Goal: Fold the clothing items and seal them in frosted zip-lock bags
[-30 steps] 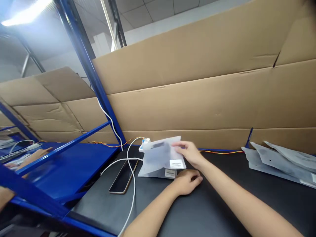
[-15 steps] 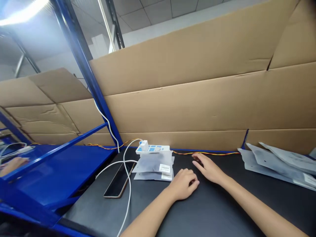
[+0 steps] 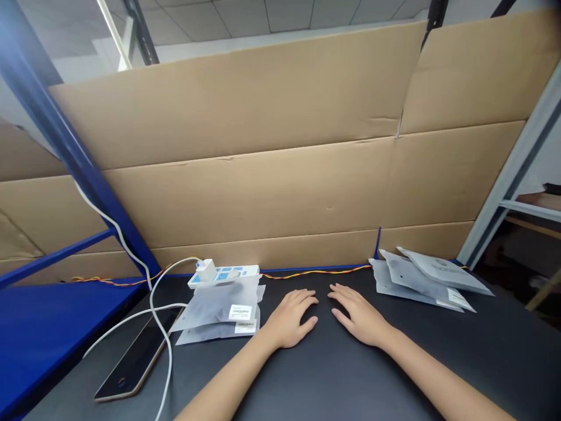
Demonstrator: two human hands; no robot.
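Where the black tabletop [image 3: 315, 386] spreads nearest me, I see a phone [image 3: 134, 359] at left, crossed by a white cable [image 3: 170, 362]. Beyond, the left hand [image 3: 289, 320] and right hand [image 3: 358, 316] rest apart, fingers spread. Plastic bags [image 3: 210, 307] lie crosswise just beside the left; other bags [image 3: 421, 279] slant rightward near the right, with room between. A power strip [image 3: 240, 272] and cardboard wall [image 3: 263, 193] bound the back.

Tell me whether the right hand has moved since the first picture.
Yes. Judged against the power strip, the right hand has moved rightward, off the upper left packet it was touching.
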